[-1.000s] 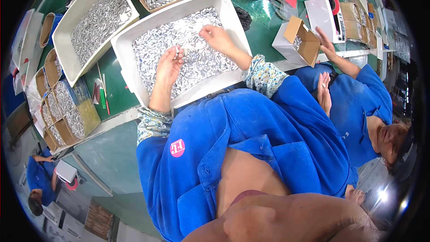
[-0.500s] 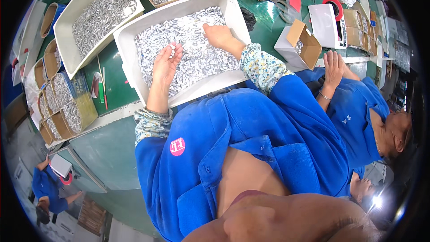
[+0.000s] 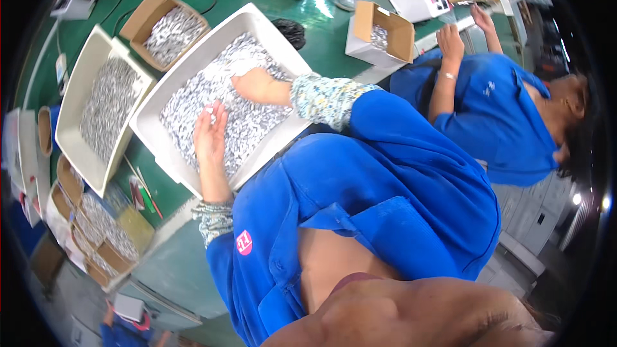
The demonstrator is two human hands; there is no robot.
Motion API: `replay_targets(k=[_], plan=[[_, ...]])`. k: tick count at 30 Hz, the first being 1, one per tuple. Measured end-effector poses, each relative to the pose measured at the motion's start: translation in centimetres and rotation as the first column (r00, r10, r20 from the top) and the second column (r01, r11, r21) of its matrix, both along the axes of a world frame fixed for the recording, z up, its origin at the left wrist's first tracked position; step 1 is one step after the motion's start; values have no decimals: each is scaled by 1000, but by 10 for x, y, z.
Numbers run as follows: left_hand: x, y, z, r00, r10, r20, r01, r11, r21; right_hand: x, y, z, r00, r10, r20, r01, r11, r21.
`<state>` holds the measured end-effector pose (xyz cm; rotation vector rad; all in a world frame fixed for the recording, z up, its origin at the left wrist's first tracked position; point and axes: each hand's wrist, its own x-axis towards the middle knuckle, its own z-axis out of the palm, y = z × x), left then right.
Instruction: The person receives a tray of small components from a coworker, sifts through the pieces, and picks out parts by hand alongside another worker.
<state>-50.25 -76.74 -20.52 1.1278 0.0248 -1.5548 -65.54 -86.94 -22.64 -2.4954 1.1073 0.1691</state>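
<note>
Both my hands are inside a white plastic bin (image 3: 270, 29) spread with many small silvery metal pieces (image 3: 247, 132). Turned palm up, my left hand (image 3: 211, 138) has its fingers partly curled, and a small pale silvery piece shows at the fingertips. Just to the right and farther in, my right hand (image 3: 260, 85) is palm down on the pieces. Its fingers are bent and closed, and the fingertips are hidden, so what they hold cannot be made out. Patterned sleeve covers (image 3: 328, 97) wrap my forearms.
A second white bin (image 3: 67, 122) of metal pieces stands left, with a cardboard box (image 3: 138, 26) of pieces behind. Divided cardboard boxes (image 3: 119, 258) sit near left. Beside a black bag (image 3: 289, 33), another box (image 3: 392, 35) stands right, near a co-worker in blue (image 3: 475, 90).
The whole view has shifted and turned, so the bin appears farther left and tilted. My hands stay in the bin and now appear closer together. The co-worker's hands have moved apart.
</note>
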Motion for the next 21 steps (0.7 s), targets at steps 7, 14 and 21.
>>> replay_targets(k=[7,14,21], plan=[[-8,0,14,1000,7,27,-7,1000,20,-5,3,-6,979,161,128,-155,987,-52],[-6,9,21,999,32,17,-31,998,-50,-15,-7,8,702,-642,309,-370,42,928],[-11,0,17,970,61,-237,-94,987,-128,-12,-1,41,414,-909,51,-374,-119,920]])
